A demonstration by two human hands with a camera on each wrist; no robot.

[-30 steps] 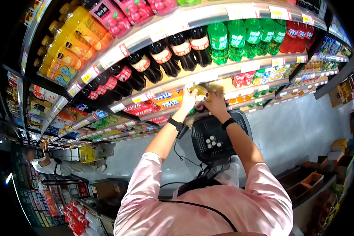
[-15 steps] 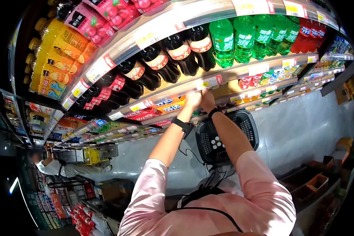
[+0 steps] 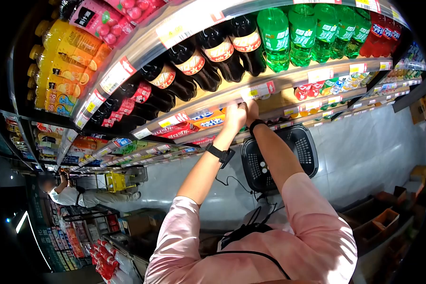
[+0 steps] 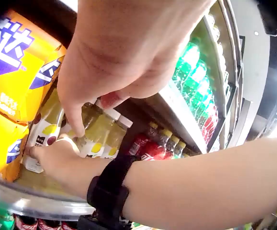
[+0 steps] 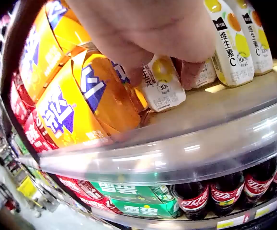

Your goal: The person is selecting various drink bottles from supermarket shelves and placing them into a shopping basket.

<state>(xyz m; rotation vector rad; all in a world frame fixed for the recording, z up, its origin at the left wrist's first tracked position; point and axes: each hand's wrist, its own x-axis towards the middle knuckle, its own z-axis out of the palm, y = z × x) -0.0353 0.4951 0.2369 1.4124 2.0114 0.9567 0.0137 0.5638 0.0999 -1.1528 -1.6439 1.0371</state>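
My right hand (image 5: 148, 33) grips a clear juice bottle (image 5: 163, 86) with a white fruit label, thumb and fingers on either side. The bottle stands on the shelf beside an orange soft-drink pack (image 5: 64, 108). In the left wrist view, the right hand (image 4: 62, 160) is low on that bottle (image 4: 45, 132). My left hand (image 4: 124, 52) hovers over the bottle tops, one finger pointing straight down among them; its other fingers are partly hidden. More yellow juice bottles (image 4: 105, 136) stand beside it. In the head view, both the left hand (image 3: 236, 115) and right hand (image 3: 252, 112) reach under the upper shelf edge.
A clear plastic lip (image 5: 200, 148) edges the shelf. Above the hands stand cola bottles (image 3: 215, 54) and green soda bottles (image 3: 300, 35). A black basket (image 3: 312, 158) with white-capped bottles is on the floor below. Another person (image 3: 66, 194) stands far left by a yellow cart (image 3: 116, 181).
Both hands, first holding a yellow bottle in front of the shelf, moved in under the shelf edge with it. Over the last half second they stay there, shifting slightly.
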